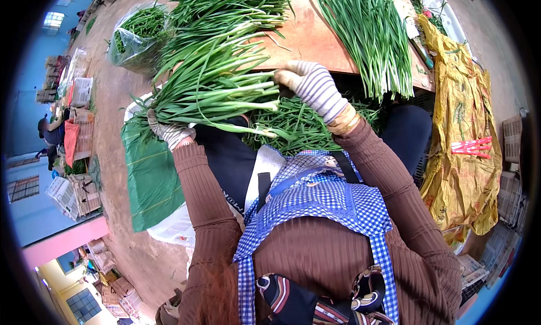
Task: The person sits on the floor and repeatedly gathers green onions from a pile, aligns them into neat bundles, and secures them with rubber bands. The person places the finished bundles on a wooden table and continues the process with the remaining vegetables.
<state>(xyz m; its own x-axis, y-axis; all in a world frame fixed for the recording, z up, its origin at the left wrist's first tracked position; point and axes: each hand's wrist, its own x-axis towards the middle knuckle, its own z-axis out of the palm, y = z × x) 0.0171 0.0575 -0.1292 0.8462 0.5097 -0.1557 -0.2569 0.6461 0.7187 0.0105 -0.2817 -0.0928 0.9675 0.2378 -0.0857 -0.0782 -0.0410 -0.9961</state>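
Observation:
A loose bundle of long green stalks with pale ends (224, 88), which look like Chinese chives, lies sideways before me. My left hand (168, 128), in a striped knit glove, grips its leafy side. At the pale ends, my right hand (310, 86), gloved the same way, has thumb and fingers pinched at the tip of one stalk; the fingertips partly hide it. One stalk (249, 130) hangs lower than the others. Between my knees lies a heap of loose green leaves (304, 126).
A wooden table (312, 42) holds a large pile of stalks (232, 6) and a neater bunch (372, 42). A green-handled knife (422, 54) lies near its right edge. Yellow sacking (460, 113) with red strips (471, 146) hangs right. Left are a leaf-filled plastic bag (141, 33) and green sack (148, 173).

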